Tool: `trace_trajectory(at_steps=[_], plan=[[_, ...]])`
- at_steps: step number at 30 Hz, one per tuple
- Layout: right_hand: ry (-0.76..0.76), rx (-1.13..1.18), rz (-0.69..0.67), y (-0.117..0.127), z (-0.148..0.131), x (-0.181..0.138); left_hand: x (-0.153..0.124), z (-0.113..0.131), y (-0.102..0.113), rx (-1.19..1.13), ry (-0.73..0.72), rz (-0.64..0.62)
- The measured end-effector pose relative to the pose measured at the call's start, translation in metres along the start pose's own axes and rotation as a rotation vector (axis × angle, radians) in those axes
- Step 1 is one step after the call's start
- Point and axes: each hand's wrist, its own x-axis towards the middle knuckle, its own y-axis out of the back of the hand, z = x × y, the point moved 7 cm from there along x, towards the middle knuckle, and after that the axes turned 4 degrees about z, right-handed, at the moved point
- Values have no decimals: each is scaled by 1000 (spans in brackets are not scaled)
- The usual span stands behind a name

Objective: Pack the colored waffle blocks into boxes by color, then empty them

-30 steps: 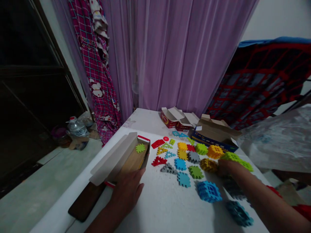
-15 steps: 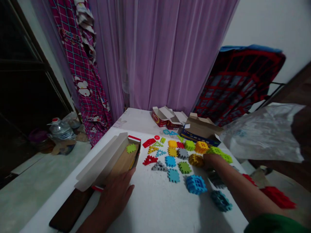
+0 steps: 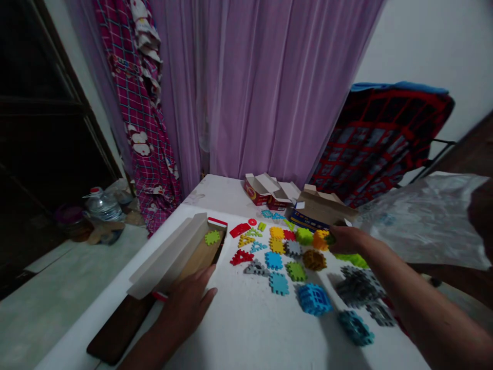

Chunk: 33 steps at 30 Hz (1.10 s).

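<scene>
My left hand (image 3: 187,305) lies flat on the white table (image 3: 246,329), fingers spread, its tips against the near end of an open cardboard box (image 3: 181,254) that holds one light green tile (image 3: 212,237). My right hand (image 3: 344,239) reaches across the table with its fingers closed by an orange block cube (image 3: 319,240) and a green piece; I cannot make out what it grips. Several coloured interlocking tiles (image 3: 274,259) and cubes lie between my hands, among them a blue cube (image 3: 314,298), a dark yellow cube (image 3: 314,259) and grey pieces (image 3: 358,288).
Small opened cartons (image 3: 269,189) and a blue-sided box (image 3: 319,211) stand at the table's far end before a purple curtain (image 3: 262,87). A clear plastic bag (image 3: 423,221) lies at right. A dark phone-like slab (image 3: 115,331) sits near the left edge. A water bottle (image 3: 102,204) stands on the floor.
My right hand has moved away from me, from beside the dark yellow cube to the orange cube near the blue-sided box. My left hand stays by the cardboard box.
</scene>
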Motion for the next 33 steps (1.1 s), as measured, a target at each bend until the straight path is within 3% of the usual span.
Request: trace_trajectory(at_steps=[5,10,16,20,27,33], plan=[[162,-1,87,40,-59,-3,0,0,23,95,62,39],[370,5,166,81,-148,-23,-3,-28,53,269,221,200],[551,-64,210,119,-261,-46,-5,-43,48,259,212,265],[659,-73,134,122,-323,-49,-10,-39,38,165,196,303],[726,-161,127,113,-377,-35,-15,-33,35,66,216,255],[731,-175,240,100,-391,-29,-15,-30,36,60,217,244]])
